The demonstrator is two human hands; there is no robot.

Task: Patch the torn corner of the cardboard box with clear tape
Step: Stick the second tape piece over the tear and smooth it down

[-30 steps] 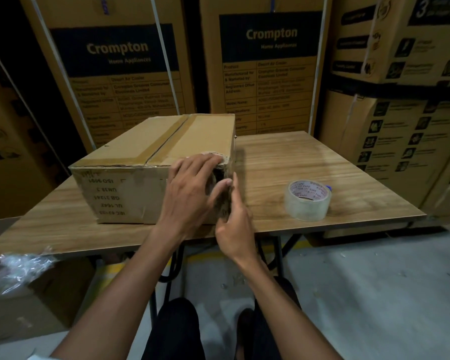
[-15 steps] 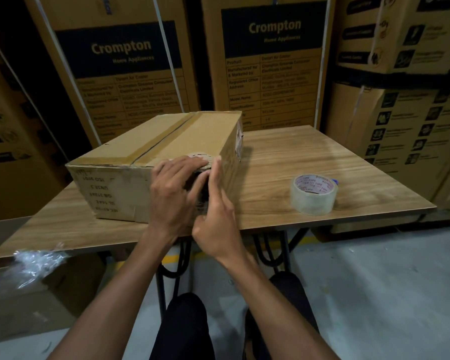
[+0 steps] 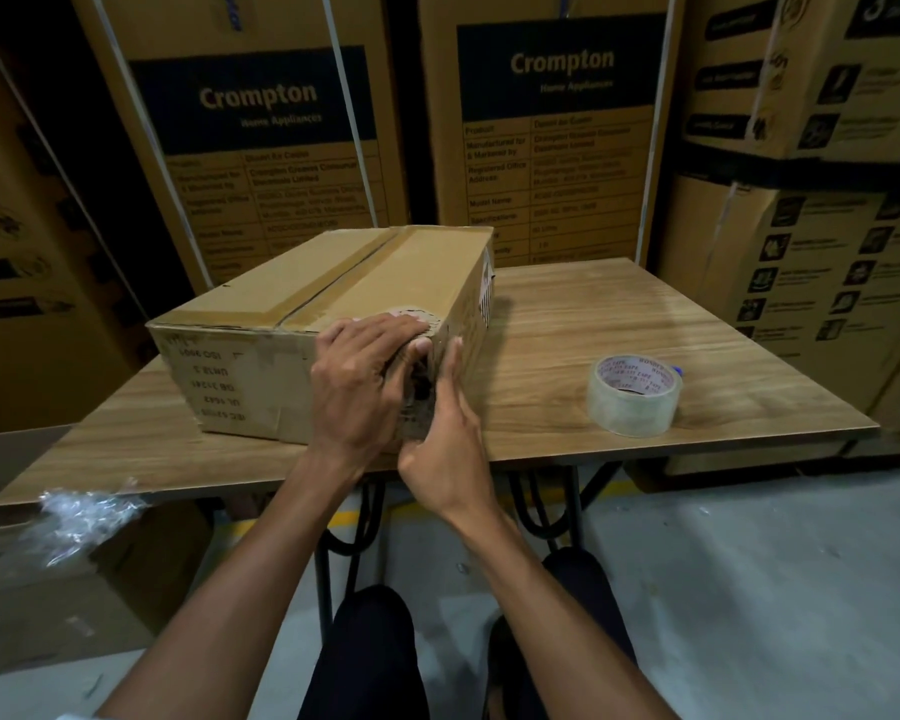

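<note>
A brown cardboard box (image 3: 261, 376) lies on the wooden table (image 3: 645, 314). Its near right corner (image 3: 423, 392) is torn, with a dark gap and shiny clear tape around it. My left hand (image 3: 357, 381) wraps over that corner, fingers on the top edge and thumb beside the gap. My right hand (image 3: 448, 439) lies flat against the corner's right side, fingers straight and pointing up. A roll of clear tape (image 3: 632, 397) stands on the table to the right, apart from both hands.
Tall Crompton cartons (image 3: 562, 148) stand close behind and to the right of the table. A crumpled piece of clear plastic (image 3: 79, 517) hangs at the table's near left edge. Black metal table legs (image 3: 541, 506) and my knees are below.
Both hands stay pressed on the box's near right corner. My right hand has shifted a little left and up along the corner edge. The tape roll has not moved.
</note>
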